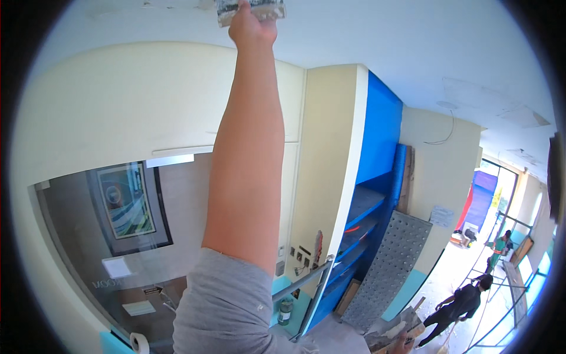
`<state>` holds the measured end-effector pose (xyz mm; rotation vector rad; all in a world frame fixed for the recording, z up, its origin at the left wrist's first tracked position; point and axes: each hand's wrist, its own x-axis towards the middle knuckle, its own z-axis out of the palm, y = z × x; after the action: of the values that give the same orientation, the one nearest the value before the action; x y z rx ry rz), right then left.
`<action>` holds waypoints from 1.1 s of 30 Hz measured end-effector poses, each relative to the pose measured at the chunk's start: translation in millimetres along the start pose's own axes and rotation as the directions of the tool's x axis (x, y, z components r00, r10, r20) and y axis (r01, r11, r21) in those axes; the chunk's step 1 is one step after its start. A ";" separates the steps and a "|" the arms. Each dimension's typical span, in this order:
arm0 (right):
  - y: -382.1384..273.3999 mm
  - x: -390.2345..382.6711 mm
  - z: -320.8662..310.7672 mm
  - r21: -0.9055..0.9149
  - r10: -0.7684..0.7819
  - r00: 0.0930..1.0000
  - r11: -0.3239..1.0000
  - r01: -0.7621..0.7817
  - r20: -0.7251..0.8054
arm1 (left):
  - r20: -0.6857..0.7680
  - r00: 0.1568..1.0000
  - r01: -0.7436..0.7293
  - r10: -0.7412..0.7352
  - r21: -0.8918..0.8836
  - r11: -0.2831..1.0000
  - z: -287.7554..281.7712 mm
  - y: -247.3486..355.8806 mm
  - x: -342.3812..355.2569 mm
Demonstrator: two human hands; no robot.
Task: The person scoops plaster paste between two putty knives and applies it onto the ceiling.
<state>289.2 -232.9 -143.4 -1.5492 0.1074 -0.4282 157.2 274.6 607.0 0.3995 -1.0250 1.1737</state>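
Observation:
My left hand [253, 29] is raised at the top of the view, closed on a plaster-smeared scraper [274, 12] just below or against the white ceiling [354, 29]; contact is unclear. My bare forearm and grey sleeve fill the middle. At the lower right edge, my right hand [402, 343] is partly visible, closed on a plaster-covered board [386, 336] with some grey material on it. Behind the raised arm are a cream wall [118, 88] and a glass window [71, 236] with a framed picture seen in it.
Blue shelving [362, 206] stands right of centre, with a perforated metal plank [392, 265] leaning beside it. Metal scaffolding [513, 221] is at the right. A person in black [457, 304] and another in green [498, 248] are in the hallway. A wire [448, 133] hangs from the ceiling.

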 end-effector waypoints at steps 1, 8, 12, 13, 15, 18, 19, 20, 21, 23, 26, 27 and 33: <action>24.4 4.4 -6.7 -0.298 -0.328 0.945 0.902 0.312 -0.005 | 0.009 1.000 0.013 -0.013 -0.073 0.997 1.9 -7.7 10.2; 46.5 -7.2 -15.1 -0.097 -0.154 0.978 0.985 0.142 -0.137 | 0.340 0.940 0.128 -0.026 -0.282 0.951 44.6 -42.0 90.3; 6.0 -35.5 -16.9 -0.214 -0.060 0.971 0.977 0.010 -0.230 | 0.272 0.927 0.303 -0.258 -0.137 0.943 45.0 -47.2 106.0; -13.5 -43.7 -14.6 -0.197 -0.024 0.962 0.980 -0.032 -0.272 | 0.281 0.910 0.336 -0.306 -0.064 0.940 45.2 -50.7 105.7; -23.7 -53.7 -14.3 -0.175 0.018 0.940 0.981 -0.083 -0.342 | 0.187 0.934 0.320 -0.303 -0.066 0.945 37.0 -65.0 83.9; -19.6 -58.0 -12.6 -0.101 -0.036 0.919 0.995 -0.005 -0.394 | 0.083 0.957 0.282 -0.279 -0.026 0.959 16.4 -67.6 63.1; -11.5 -55.4 -15.2 -0.044 -0.038 0.930 0.999 0.023 -0.365 | 0.089 0.961 0.260 -0.260 0.010 0.965 13.5 -63.4 61.5; -0.1 -51.2 -19.0 0.015 -0.041 0.943 0.999 0.049 -0.330 | 0.091 0.963 0.253 -0.253 0.014 0.967 9.7 -59.9 63.6; 16.6 -38.4 -25.7 0.017 -0.044 0.945 0.998 0.053 -0.323 | 0.123 0.950 0.283 -0.287 0.046 0.958 4.2 -59.1 68.5; 48.2 -13.8 -36.4 -0.427 -0.873 0.480 0.468 0.774 -0.086 | 0.151 0.936 0.308 -0.319 0.089 0.947 -5.3 -53.6 74.4; -4.0 -44.3 -10.6 -0.014 -0.038 0.946 0.999 0.035 -0.323 | 0.315 0.935 0.188 -0.163 -0.050 0.981 -4.3 -41.5 79.1; 3.0 -41.4 -12.6 -0.014 -0.039 0.942 0.999 0.037 -0.332 | 0.328 0.937 0.155 -0.118 -0.089 0.984 2.7 -32.4 81.0; 3.6 -46.8 -16.4 0.037 -0.056 0.940 0.997 0.073 -0.336 | 0.123 0.963 0.236 -0.239 0.037 0.971 36.5 -32.9 68.1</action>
<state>241.3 -232.9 -156.8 -1.4231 0.3081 -0.7400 172.0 273.8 689.7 0.6039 -1.0424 0.9541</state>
